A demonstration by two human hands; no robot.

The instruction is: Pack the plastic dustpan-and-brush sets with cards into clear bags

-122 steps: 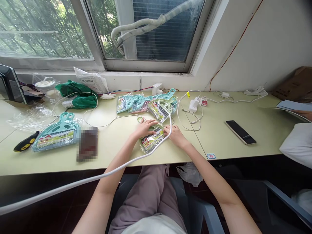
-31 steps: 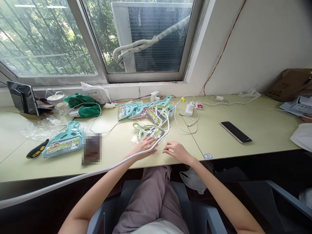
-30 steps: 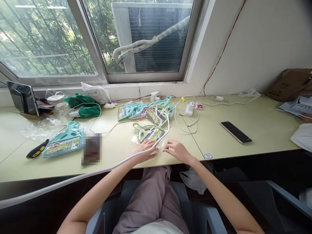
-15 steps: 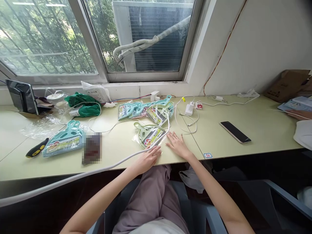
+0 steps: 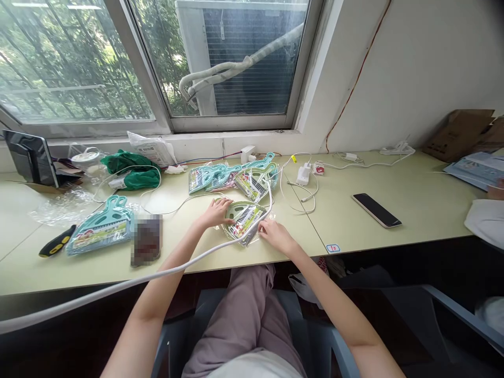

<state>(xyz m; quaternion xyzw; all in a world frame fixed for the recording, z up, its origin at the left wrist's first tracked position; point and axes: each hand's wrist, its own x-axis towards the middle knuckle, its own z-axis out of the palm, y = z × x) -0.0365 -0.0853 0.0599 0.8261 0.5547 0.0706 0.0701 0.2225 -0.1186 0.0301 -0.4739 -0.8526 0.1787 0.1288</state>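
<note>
Green dustpan set (image 5: 244,216) lies on table (image 5: 338,210). Left hand (image 5: 214,212) grasps its left end; right hand (image 5: 274,235) curls at wrapper (image 5: 271,216) edge, grip unclear. Likely light, stiff, wrapper slippery; best held by plastic body.

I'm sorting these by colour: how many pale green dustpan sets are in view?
2: one pale green dustpan set partly under the left hand, another at the right of the pile behind it. That pile may hide more.
</note>
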